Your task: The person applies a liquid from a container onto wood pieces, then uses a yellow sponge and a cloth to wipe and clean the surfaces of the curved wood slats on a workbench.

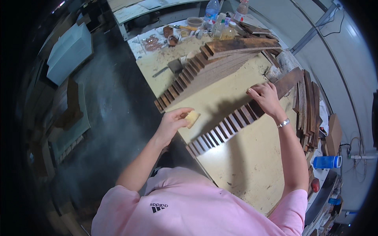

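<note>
My left hand pinches a small pale-yellow piece that looks like a sponge, held above the table's left edge. A row of dark wooden boards lies overlapped in steps on the pale tabletop, running from the near left edge up to the right. At the upper end of this row, my right hand is closed with curled fingers at the top board; its fingertips are partly hidden. Beyond both hands, a second stepped row of brown boards lies across the table.
More dark boards are stacked along the right side. Bottles, jars and a stained, cluttered patch occupy the far end. A blue bottle lies at the right. Dark floor borders the table's left edge.
</note>
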### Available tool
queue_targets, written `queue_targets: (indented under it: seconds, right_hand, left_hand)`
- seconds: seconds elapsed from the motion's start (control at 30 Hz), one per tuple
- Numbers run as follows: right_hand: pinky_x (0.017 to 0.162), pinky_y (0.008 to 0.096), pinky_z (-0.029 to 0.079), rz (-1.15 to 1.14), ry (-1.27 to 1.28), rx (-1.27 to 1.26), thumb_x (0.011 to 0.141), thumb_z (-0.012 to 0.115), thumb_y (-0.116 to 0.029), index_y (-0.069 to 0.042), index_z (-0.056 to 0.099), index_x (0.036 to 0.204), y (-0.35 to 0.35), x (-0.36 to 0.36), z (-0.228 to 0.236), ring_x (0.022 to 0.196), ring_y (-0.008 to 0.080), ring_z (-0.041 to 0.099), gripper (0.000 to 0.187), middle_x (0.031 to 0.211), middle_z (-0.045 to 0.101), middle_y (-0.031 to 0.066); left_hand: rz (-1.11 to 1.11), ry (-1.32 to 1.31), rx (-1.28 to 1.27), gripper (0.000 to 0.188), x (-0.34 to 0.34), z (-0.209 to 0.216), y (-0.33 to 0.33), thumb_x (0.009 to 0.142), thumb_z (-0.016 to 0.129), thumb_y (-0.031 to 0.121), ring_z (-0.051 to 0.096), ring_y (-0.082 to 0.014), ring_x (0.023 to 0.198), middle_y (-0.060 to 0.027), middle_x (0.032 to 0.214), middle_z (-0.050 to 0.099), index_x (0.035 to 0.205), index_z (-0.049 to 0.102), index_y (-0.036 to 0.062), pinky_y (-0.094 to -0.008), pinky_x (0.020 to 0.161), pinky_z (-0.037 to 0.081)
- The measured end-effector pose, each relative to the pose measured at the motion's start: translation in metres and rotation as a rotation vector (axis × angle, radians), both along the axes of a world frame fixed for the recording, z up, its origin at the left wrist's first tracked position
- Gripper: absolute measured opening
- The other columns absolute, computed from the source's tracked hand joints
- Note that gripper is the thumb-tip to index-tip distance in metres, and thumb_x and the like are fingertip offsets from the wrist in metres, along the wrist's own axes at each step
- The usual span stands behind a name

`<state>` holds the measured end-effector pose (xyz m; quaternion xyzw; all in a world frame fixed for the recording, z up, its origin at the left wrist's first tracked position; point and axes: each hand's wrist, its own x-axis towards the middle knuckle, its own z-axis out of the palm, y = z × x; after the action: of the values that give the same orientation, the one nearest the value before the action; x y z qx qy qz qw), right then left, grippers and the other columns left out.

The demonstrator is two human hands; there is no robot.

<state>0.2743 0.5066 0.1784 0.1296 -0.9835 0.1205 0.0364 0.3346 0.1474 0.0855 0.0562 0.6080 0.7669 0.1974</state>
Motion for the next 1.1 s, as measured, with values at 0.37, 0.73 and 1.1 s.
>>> queue_targets:
  seconds: [0.37, 0.73, 1.1]
  right_hand:
    - [0.121, 0.0465, 0.03, 0.161, 0.007, -0.062, 0.068, 0.075, -0.004, -0.015, 0.05, 0.149, -0.077, -0.135, 0.054, 0.144, 0.0354, 0.037, 0.085, 0.157, 0.041, 0.0133]
    - [0.108, 0.0442, 0.041, 0.226, 0.017, 0.296, 0.066, 0.056, 0.014, -0.006, 0.058, 0.13, -0.084, -0.183, 0.034, 0.125, 0.0328, 0.053, 0.068, 0.125, 0.062, 0.0115]
    - [0.104, 0.0412, 0.048, 0.321, 0.041, 0.196, 0.069, 0.053, 0.016, -0.003, 0.06, 0.125, -0.078, -0.18, 0.034, 0.126, 0.0347, 0.054, 0.059, 0.126, 0.062, 0.014]
  left_hand:
    - [-0.119, -0.065, 0.137, 0.044, -0.114, 0.008, -0.061, 0.089, 0.062, -0.002, 0.065, -0.0124, 0.098, -0.0098, 0.114, 0.069, 0.133, 0.06, -0.0056, -0.026, 0.085, 0.051]
    - [-0.184, -0.152, 0.198, 0.044, -0.147, 0.0, -0.072, 0.09, 0.061, -0.002, 0.065, -0.0121, 0.097, -0.0096, 0.113, 0.069, 0.133, 0.059, -0.0053, -0.026, 0.086, 0.052]
    - [-0.151, -0.15, 0.174, 0.044, -0.129, -0.011, -0.056, 0.089, 0.062, -0.001, 0.066, -0.0127, 0.095, -0.0094, 0.109, 0.07, 0.132, 0.06, -0.0063, -0.0267, 0.086, 0.052]
